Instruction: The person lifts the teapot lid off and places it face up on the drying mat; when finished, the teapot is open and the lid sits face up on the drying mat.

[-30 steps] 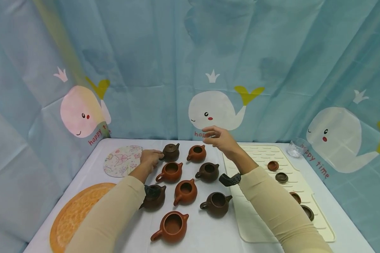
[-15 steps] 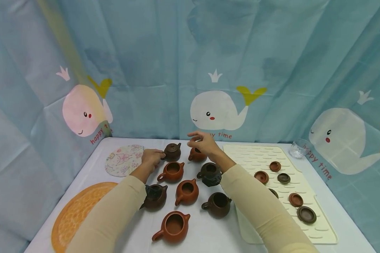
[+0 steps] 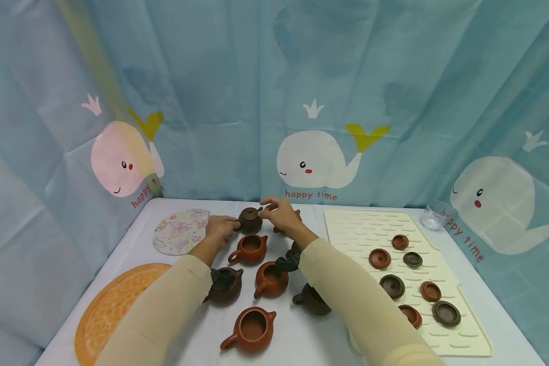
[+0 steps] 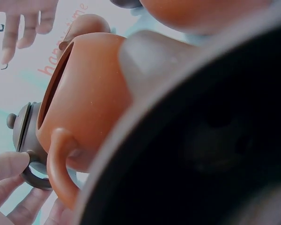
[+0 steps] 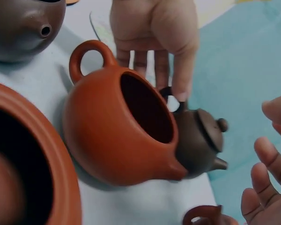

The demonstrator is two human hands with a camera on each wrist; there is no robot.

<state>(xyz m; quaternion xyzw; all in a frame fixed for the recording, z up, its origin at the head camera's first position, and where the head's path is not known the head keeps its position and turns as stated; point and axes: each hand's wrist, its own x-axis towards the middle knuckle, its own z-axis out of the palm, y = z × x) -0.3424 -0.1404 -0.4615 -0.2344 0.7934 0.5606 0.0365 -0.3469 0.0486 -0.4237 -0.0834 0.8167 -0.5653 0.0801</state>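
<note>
The dark brown teapot [image 3: 250, 220] at the back of the table wears its lid, knob up. My left hand [image 3: 219, 230] holds its loop handle, thumb on top and fingers beneath, as the left wrist view shows at the handle [image 4: 36, 181]. Beside the spout is my right hand [image 3: 281, 216], its fingers loosely spread and apart from the teapot in the right wrist view. Just in front stands a lidless reddish teapot [image 3: 250, 249]. Another reddish teapot [image 3: 297, 213] is mostly hidden behind my right hand.
Several more lidless teapots, such as a reddish one [image 3: 251, 330] and a dark one [image 3: 224, 287], stand nearer. Loose lids [image 3: 380, 258] lie on a cream ridged mat [image 3: 361, 229] at right. A clear cup [image 3: 434, 218], patterned mat [image 3: 178, 231] and orange round mat [image 3: 107, 300] lie around.
My right hand has come left and down, from above the back of the table to beside the dark teapot's spout. My left hand keeps hold of the handle.
</note>
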